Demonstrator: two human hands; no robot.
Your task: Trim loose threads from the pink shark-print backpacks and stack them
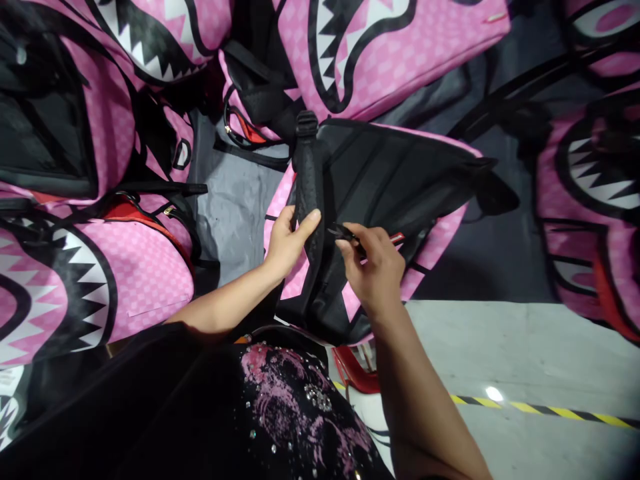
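Observation:
A pink checkered backpack (390, 167) lies in front of me with its black padded back panel facing up. My left hand (286, 245) is closed around one of its black shoulder straps (309, 170), the thumb lying on top. Just right of that strap, my right hand (375, 267) grips small dark thread snips (341, 232), their pointed tips toward the strap. The fingers cover most of the snips. A small red-and-white piece (397, 238) shows behind the right hand. The other shoulder strap (493, 187) lies at the backpack's far right corner.
More pink shark-mouth backpacks lie at the top (400, 60), left (150, 267) and right (570, 173). Small pink-and-black bags (250, 100) sit among them. Dark sheeting (490, 260) covers the table. Below are a red stool (355, 370) and yellow-black floor tape (555, 411).

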